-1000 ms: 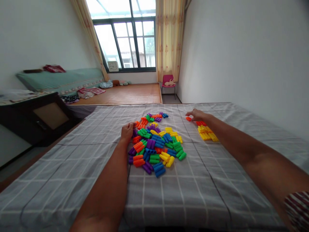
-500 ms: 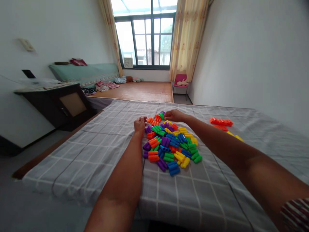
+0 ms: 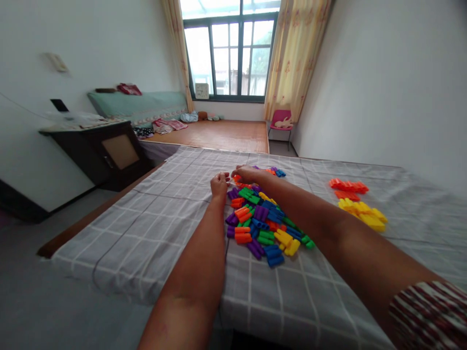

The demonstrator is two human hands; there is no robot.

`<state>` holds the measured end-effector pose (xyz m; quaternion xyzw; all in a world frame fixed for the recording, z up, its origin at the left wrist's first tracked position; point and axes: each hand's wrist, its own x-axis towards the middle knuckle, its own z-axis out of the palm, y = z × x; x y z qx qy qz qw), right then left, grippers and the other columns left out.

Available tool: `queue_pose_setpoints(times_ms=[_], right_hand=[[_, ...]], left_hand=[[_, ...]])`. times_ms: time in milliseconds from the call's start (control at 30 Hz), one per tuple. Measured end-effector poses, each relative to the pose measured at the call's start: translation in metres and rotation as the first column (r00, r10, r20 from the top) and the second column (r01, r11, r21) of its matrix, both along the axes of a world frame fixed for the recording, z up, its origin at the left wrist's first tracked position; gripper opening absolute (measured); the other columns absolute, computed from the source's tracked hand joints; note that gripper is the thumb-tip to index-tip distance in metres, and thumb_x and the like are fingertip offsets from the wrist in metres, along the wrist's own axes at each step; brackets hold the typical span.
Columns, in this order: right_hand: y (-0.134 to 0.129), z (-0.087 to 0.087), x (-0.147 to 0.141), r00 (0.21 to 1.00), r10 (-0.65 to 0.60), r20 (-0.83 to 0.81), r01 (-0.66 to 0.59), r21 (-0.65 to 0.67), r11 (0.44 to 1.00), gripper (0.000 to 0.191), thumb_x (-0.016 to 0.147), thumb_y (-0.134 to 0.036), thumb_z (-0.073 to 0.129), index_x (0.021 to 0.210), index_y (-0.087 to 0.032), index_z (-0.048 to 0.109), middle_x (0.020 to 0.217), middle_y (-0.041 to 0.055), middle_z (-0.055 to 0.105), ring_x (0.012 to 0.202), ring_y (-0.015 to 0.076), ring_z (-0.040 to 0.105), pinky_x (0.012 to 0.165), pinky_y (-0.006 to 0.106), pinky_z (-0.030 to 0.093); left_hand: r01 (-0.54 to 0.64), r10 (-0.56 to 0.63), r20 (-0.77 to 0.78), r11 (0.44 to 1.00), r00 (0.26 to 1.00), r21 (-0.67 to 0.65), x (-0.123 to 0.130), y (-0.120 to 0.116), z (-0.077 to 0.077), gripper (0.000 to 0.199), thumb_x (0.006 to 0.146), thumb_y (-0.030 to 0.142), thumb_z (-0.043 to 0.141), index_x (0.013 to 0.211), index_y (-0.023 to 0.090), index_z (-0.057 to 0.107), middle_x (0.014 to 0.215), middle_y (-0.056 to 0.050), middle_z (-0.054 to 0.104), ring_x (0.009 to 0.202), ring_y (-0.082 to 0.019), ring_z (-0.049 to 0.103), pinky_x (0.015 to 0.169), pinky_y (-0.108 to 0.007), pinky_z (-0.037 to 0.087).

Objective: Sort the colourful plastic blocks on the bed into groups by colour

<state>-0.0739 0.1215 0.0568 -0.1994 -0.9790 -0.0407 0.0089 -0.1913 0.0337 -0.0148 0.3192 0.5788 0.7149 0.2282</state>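
A heap of plastic building blocks [image 3: 260,212] in orange, green, blue, purple and yellow lies on the checked cloth before me; many look like joined short tubes. At the heap's far left edge is my left hand [image 3: 219,184], its fingers bent and a little apart, with nothing visible between them. My right hand [image 3: 246,173] reaches across the far side, fingers apart and curved down over an orange block [image 3: 237,179]. Whether they touch it is hard to see. My right forearm covers part of the heap.
To the right lie orange blocks [image 3: 348,185] in a row and a yellow group [image 3: 363,214]. Blue and orange blocks [image 3: 279,172] sit beyond my right wrist. The cloth-covered surface [image 3: 153,228] meets a bed [image 3: 233,136]; a dark cabinet [image 3: 116,153] stands left.
My right hand has moved left, closer to my left hand and over the orange blocks. The view has shifted left, and more of the yellow group shows.
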Motion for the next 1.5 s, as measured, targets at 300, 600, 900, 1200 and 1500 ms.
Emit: queue_pose_setpoints(times_ms=[300, 600, 900, 1200, 1500], right_hand=[[0.055, 0.032, 0.173, 0.803, -0.586, -0.107, 0.573, -0.131, 0.809, 0.042, 0.082, -0.044, 0.063, 0.117, -0.02, 0.065, 0.107, 0.006, 0.072, 0.091, 0.0187, 0.065, 0.072, 0.024, 0.046], [0.085, 0.002, 0.299, 0.58, -0.808, 0.106, 0.814, -0.047, 0.578, 0.043, 0.085, -0.056, 0.054, 0.109, -0.026, 0.072, 0.118, 0.0099, 0.069, 0.111, 0.0304, 0.059, 0.089, 0.044, 0.044], [0.09, -0.006, 0.311, 0.73, -0.669, 0.135, 0.682, -0.083, 0.727, 0.048, 0.076, -0.044, 0.069, 0.123, -0.032, 0.066, 0.125, 0.0085, 0.064, 0.119, 0.0328, 0.053, 0.098, 0.052, 0.038], [0.095, -0.008, 0.321, 0.635, -0.756, 0.16, 0.769, -0.037, 0.638, 0.047, 0.073, -0.035, 0.073, 0.12, -0.03, 0.068, 0.125, 0.0133, 0.063, 0.122, 0.0384, 0.047, 0.097, 0.061, 0.035], [0.052, 0.015, 0.183, 0.916, -0.382, -0.119, 0.386, 0.012, 0.922, 0.045, 0.087, -0.03, 0.058, 0.132, -0.025, 0.058, 0.134, 0.0073, 0.06, 0.125, 0.0285, 0.047, 0.101, 0.042, 0.04]], left_hand=[[0.006, -0.005, 0.007, 0.999, 1.0, -0.043, 0.006, -0.003, 0.005, 0.036, 0.084, 0.041, 0.047, 0.085, 0.012, 0.068, 0.092, -0.012, 0.072, 0.074, -0.016, 0.067, 0.056, -0.023, 0.049], [0.051, -0.064, -0.127, 0.994, 0.99, -0.099, 0.007, -0.006, 0.007, 0.038, 0.081, 0.045, 0.048, 0.081, 0.012, 0.068, 0.084, -0.011, 0.072, 0.074, -0.018, 0.068, 0.06, -0.026, 0.051], [0.055, -0.074, -0.148, 0.99, 0.986, -0.128, 0.007, -0.007, 0.008, 0.037, 0.08, 0.045, 0.049, 0.081, 0.013, 0.068, 0.081, -0.01, 0.071, 0.074, -0.018, 0.067, 0.06, -0.026, 0.051], [0.058, -0.072, -0.121, 0.992, 0.99, -0.115, 0.009, -0.007, 0.009, 0.036, 0.08, 0.044, 0.051, 0.078, 0.013, 0.068, 0.077, -0.01, 0.071, 0.069, -0.017, 0.067, 0.056, -0.024, 0.049], [0.068, -0.079, -0.115, 0.993, 0.99, -0.095, 0.008, -0.003, 0.003, 0.038, 0.082, 0.045, 0.05, 0.08, 0.013, 0.069, 0.078, -0.01, 0.071, 0.072, -0.018, 0.067, 0.057, -0.026, 0.048]])
